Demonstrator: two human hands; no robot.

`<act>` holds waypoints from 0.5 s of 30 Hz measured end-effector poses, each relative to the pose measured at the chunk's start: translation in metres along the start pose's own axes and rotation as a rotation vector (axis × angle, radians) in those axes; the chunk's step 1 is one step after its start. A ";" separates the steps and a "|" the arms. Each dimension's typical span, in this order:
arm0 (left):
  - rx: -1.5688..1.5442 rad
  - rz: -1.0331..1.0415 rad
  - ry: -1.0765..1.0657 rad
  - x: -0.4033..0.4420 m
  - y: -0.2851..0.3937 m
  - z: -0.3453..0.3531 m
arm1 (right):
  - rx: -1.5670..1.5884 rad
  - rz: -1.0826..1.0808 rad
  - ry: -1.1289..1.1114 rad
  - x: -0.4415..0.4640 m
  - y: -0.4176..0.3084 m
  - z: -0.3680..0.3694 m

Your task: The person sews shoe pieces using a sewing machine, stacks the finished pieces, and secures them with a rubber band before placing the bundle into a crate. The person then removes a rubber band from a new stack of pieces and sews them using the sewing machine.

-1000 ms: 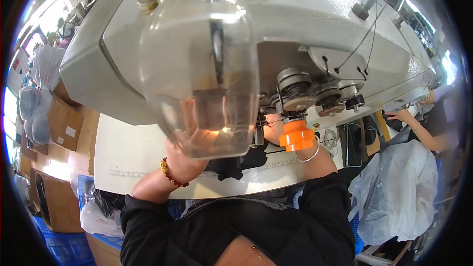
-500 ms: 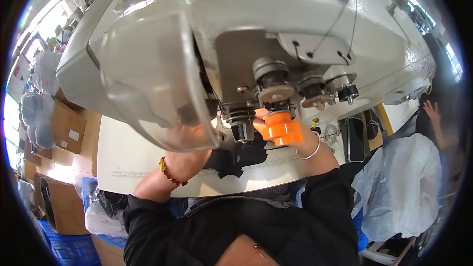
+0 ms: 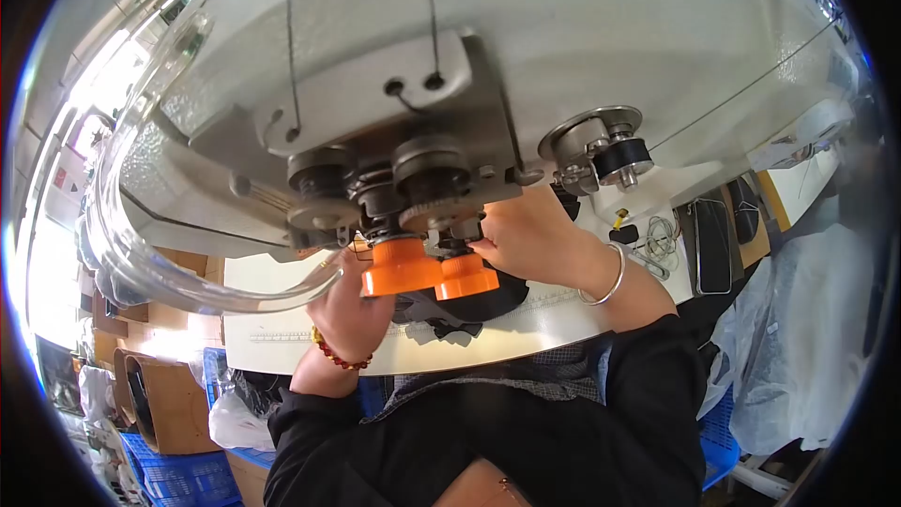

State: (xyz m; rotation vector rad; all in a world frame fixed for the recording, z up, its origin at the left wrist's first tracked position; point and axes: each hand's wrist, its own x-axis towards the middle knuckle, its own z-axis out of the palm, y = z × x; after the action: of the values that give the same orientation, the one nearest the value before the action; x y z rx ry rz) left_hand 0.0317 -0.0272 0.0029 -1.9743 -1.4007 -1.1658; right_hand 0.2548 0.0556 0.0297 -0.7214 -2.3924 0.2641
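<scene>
A pale sewing machine head [image 3: 610, 47] fills the upper view, close to the camera. Two orange tension knobs [image 3: 402, 268] hang from its front and cover part of my hands. My left hand [image 3: 349, 319], with a beaded bracelet at the wrist, reaches up behind the larger knob; its fingertips are hidden. My right hand [image 3: 535, 239], wearing a silver bangle, is curled beside the smaller knob, thumb bent inward. Whatever its fingers close on is hidden by the machine. Black fabric [image 3: 502, 305] lies on the white table [image 3: 310, 347] below and between the hands.
A clear plastic guard [image 3: 169, 286] curves along the machine's left side. On the right of the table lie a dark phone [image 3: 711, 246] and a coiled cable [image 3: 660, 242]. Plastic bags [image 3: 798, 338], cardboard boxes [image 3: 178, 404] and blue crates [image 3: 183, 474] stand around the table.
The view has shifted, so the machine head sits nearer and a second orange knob shows. My right hand now shows more plainly beside the knobs; my left hand is no longer behind the clear guard.
</scene>
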 end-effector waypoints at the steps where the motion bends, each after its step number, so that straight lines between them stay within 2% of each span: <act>1: 0.001 -0.001 0.003 0.001 0.001 0.001 | -0.035 -0.073 0.061 0.000 0.003 0.001; 2: 0.012 0.069 -0.043 0.001 0.003 0.002 | -0.069 -0.147 0.118 0.000 0.005 0.003; 4: 0.027 0.206 -0.049 0.001 0.003 0.008 | -0.002 -0.092 0.130 -0.001 0.003 0.007; 6: 0.036 0.207 -0.064 0.000 0.007 0.009 | 0.057 -0.037 0.139 -0.001 0.006 0.010; 9: 0.085 0.238 -0.169 0.005 0.015 -0.002 | 0.115 0.022 0.017 -0.006 0.012 0.005; 11: 0.061 0.245 -0.092 0.008 0.019 0.003 | 0.243 0.262 -0.223 -0.005 0.008 -0.004; 12: 0.055 0.261 -0.088 0.009 0.018 0.004 | 0.286 0.202 -0.138 -0.010 0.015 0.003; 13: 0.049 0.256 -0.081 0.010 0.017 0.004 | 0.277 0.203 -0.143 -0.012 0.022 0.012; 15: 0.025 0.273 -0.108 0.011 0.017 0.003 | 0.440 0.313 -0.150 -0.015 0.032 0.025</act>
State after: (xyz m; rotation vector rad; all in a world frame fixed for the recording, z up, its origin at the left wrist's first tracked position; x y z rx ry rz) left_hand 0.0495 -0.0251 0.0126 -2.1571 -1.1437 -0.9267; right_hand 0.2630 0.0738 -0.0087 -0.8813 -2.2302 0.9698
